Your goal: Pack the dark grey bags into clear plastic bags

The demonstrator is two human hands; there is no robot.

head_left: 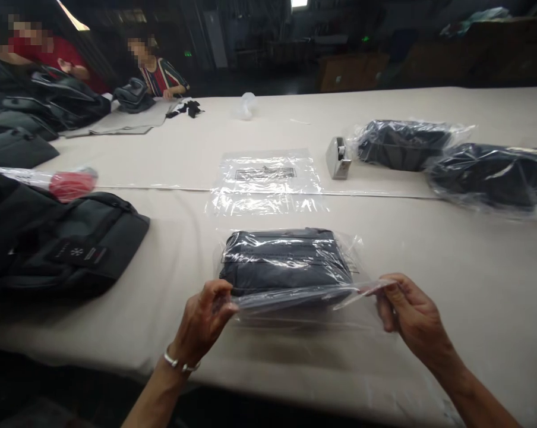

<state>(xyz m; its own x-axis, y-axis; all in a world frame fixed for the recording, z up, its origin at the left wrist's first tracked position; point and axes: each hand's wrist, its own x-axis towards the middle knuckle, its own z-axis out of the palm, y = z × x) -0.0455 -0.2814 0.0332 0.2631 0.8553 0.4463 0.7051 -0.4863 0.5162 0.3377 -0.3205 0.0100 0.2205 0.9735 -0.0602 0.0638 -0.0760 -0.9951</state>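
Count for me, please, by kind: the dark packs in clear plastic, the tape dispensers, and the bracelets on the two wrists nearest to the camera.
Dark packs in clear plastic: 3
Tape dispenser: 1
Bracelet: 1
Total: 5

near-left backpack (72, 223) runs off left edge | rightmost wrapped pack (495, 175) runs off right edge | print (255, 251) on held plastic bag (290, 273) is unreadably small | forearms (477, 386) run off near edge
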